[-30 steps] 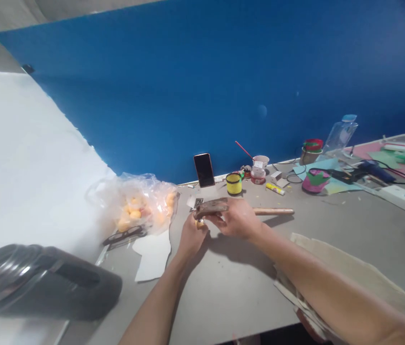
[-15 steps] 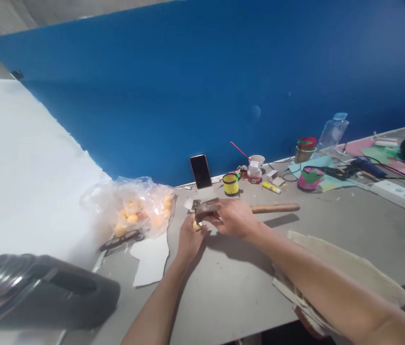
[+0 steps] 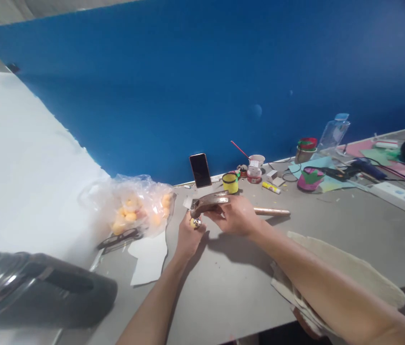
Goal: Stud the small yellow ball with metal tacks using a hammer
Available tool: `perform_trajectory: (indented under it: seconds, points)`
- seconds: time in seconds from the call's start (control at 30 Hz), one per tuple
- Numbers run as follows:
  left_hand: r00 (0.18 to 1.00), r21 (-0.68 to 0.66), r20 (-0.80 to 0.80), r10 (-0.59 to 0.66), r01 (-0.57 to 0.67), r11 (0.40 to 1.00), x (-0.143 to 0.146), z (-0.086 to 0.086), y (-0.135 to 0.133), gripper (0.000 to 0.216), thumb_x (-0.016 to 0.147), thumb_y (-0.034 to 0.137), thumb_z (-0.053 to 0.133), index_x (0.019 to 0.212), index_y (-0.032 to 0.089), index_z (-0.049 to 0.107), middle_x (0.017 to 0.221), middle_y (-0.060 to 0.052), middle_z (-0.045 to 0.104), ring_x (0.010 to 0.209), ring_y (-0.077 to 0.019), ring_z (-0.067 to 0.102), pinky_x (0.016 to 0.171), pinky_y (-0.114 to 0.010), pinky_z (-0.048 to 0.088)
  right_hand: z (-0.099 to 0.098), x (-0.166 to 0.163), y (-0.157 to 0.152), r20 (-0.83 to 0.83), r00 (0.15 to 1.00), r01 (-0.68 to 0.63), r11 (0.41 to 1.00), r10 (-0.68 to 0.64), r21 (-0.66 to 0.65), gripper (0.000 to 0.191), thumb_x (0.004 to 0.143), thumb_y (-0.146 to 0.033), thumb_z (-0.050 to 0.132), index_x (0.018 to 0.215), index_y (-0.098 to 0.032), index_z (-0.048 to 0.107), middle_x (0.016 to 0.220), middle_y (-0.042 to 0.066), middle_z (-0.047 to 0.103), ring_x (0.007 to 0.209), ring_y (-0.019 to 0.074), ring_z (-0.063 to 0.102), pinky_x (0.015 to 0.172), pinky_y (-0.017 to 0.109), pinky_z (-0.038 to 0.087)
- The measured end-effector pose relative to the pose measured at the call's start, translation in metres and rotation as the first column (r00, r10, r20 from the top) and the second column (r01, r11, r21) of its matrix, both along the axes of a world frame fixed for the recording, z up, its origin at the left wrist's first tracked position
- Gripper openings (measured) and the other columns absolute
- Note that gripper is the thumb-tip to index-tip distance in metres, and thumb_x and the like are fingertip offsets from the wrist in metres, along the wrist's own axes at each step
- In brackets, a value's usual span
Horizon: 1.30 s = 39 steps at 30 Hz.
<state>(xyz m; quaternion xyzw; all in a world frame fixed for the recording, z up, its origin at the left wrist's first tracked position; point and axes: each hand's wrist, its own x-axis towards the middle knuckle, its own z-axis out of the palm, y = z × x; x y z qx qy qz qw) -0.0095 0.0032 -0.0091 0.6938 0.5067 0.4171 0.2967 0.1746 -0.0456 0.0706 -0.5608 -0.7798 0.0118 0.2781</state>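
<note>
My right hand point(image 3: 240, 215) is closed round a hammer point(image 3: 272, 212) near its head, with the wooden handle sticking out to the right. The metal head lies just above my left hand point(image 3: 189, 242). In the closed fingers of my left hand is a small round yellow piece point(image 3: 195, 223) with a shiny, dark-marked face. Its exact kind is too small to make out. Whether the hammer head touches the piece, I cannot tell.
A phone point(image 3: 200, 170) leans on the blue wall. Behind my hands stand a yellow cup point(image 3: 230, 183), a glue stick point(image 3: 271, 187) and a pink cup point(image 3: 310, 179). A plastic bag point(image 3: 141, 184) of orange pieces lies left; a beige cloth point(image 3: 346, 268) lies under my right forearm.
The hammer has turned and its handle end has dipped a little and come left. More of the yellow piece's marked face now shows in my left hand.
</note>
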Motion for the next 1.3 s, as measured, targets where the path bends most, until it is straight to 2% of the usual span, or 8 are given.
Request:
perform_trajectory:
  seconds: [0.13,0.3,0.47,0.63,0.9,1.07,1.2,1.3]
  points:
    - [0.999,-0.017,0.008,-0.046,0.046,0.999,0.0,-0.002,0.0,0.028,0.072,0.022,0.065,0.099,0.019,0.069,0.081,-0.001,0.072,0.072,-0.0189,0.065,0.066,-0.03,0.051,0.0,-0.002,0.0,0.067,0.998,0.011,0.994,-0.004,-0.107,0.033,0.094,-0.046,0.06,0.108,-0.021,0.077,0.101,0.009,0.079,0.089,0.0252,0.073,0.069,0.03,0.045]
    - [0.999,-0.001,0.011,-0.042,0.042,0.999,0.002,0.001,-0.004,0.016,0.074,0.027,0.067,0.088,0.018,0.067,0.072,-0.001,0.068,0.067,-0.0178,0.063,0.065,-0.029,0.05,-0.001,0.001,0.002,-0.028,1.0,0.014,1.0,-0.015,-0.007,0.035,0.098,-0.047,0.055,0.117,-0.026,0.073,0.105,0.006,0.079,0.093,0.0228,0.072,0.073,0.029,0.045]
    - [0.998,0.036,0.033,-0.058,0.057,0.998,0.006,0.006,-0.008,0.02,0.075,0.027,0.066,0.094,0.019,0.067,0.076,0.0,0.068,0.067,-0.0165,0.062,0.063,-0.027,0.049,-0.006,0.003,0.007,0.019,0.999,0.044,0.996,-0.043,-0.074,0.032,0.093,-0.048,0.061,0.101,-0.021,0.076,0.097,0.008,0.079,0.085,0.0242,0.073,0.067,0.03,0.044]
    - [1.0,0.035,0.001,-0.021,0.021,0.999,0.004,0.006,-0.006,0.015,0.073,0.023,0.064,0.087,0.02,0.063,0.073,0.002,0.065,0.065,-0.0156,0.06,0.065,-0.027,0.049,-0.003,0.004,0.004,0.009,1.0,0.021,1.0,-0.021,0.021,0.032,0.099,-0.046,0.054,0.115,-0.025,0.072,0.102,0.008,0.078,0.089,0.0235,0.072,0.072,0.032,0.048]
    - [0.997,-0.012,-0.037,-0.062,0.061,0.998,0.004,0.002,-0.003,0.017,0.072,0.031,0.065,0.084,0.018,0.067,0.074,-0.002,0.07,0.069,-0.02,0.064,0.067,-0.031,0.052,-0.004,0.003,0.004,0.067,0.996,0.057,0.998,-0.058,0.014,0.033,0.096,-0.051,0.056,0.104,-0.025,0.074,0.096,0.007,0.078,0.086,0.0264,0.073,0.067,0.033,0.05]
    - [0.996,0.005,-0.027,-0.088,0.088,0.996,0.007,0.002,0.001,0.031,0.07,0.037,0.069,0.095,0.019,0.069,0.085,-0.004,0.075,0.078,-0.0206,0.067,0.076,-0.032,0.053,0.027,0.006,0.007,0.062,0.997,0.039,0.999,-0.041,0.027,0.04,0.1,-0.054,0.051,0.101,-0.022,0.075,0.086,0.004,0.075,0.082,0.0218,0.071,0.068,0.028,0.048]
    - [0.994,-0.016,-0.026,-0.106,0.106,0.994,0.009,0.005,0.001,0.036,0.068,0.043,0.07,0.095,0.019,0.068,0.08,-0.003,0.073,0.072,-0.0189,0.066,0.07,-0.028,0.053,0.068,0.016,0.013,0.108,0.994,0.019,0.991,-0.033,0.131,0.041,0.099,-0.054,0.055,0.11,-0.019,0.072,0.09,0.003,0.074,0.083,0.0204,0.07,0.069,0.027,0.044]
    - [0.993,-0.043,-0.014,-0.114,0.114,0.993,0.008,0.01,-0.002,0.024,0.066,0.037,0.069,0.084,0.022,0.064,0.068,0.002,0.065,0.057,-0.015,0.058,0.056,-0.025,0.048,0.097,0.031,0.016,0.118,0.993,-0.002,0.988,-0.017,0.156,0.043,0.102,-0.052,0.05,0.107,-0.014,0.068,0.088,0.002,0.071,0.082,0.0158,0.067,0.071,0.025,0.042]
